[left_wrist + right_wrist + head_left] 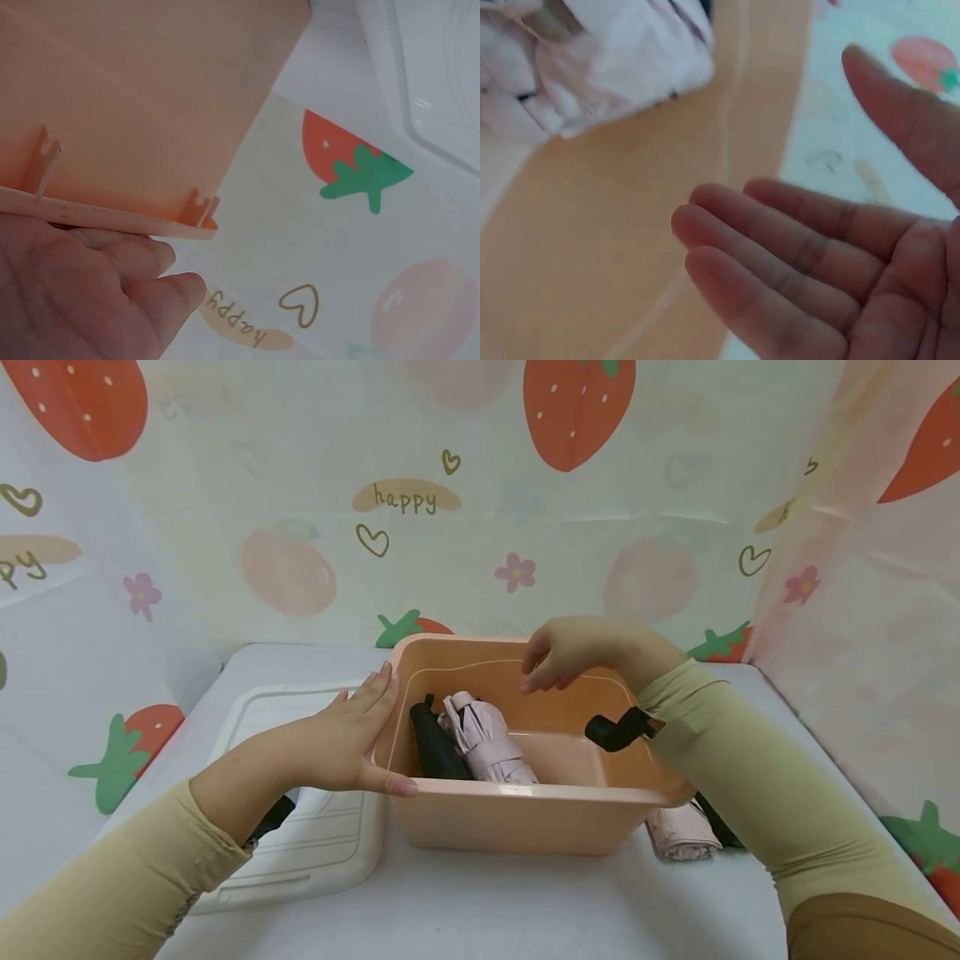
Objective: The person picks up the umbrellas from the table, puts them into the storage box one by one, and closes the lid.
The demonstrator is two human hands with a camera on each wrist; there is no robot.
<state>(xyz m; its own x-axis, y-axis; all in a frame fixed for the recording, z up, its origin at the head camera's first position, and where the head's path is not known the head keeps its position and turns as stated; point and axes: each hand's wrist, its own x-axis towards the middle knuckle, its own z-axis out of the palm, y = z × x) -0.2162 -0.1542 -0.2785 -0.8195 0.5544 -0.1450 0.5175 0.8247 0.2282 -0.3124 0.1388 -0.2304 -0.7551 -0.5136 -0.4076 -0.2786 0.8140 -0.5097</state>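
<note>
Standing mid-view, a peach rectangular plastic bin (517, 818) has a flat white plastic lid (330, 839) at eight o'clock. A left hand (341, 743) rests straight fingers on the bin's nine-o'clock rim; a right hand (576, 650), fingers loose and empty, hovers above one o'clock. Inside, towards nine o'clock, a folded pale-pink fabric umbrella (487, 739) lies beside a slim black umbrella (437, 745).

Beige sleeves (757, 785), brown right upper sleeve (862, 928); black wrist mounts (617, 732)

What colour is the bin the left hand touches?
The bin is peach-orange, best seen in the head view.
</note>
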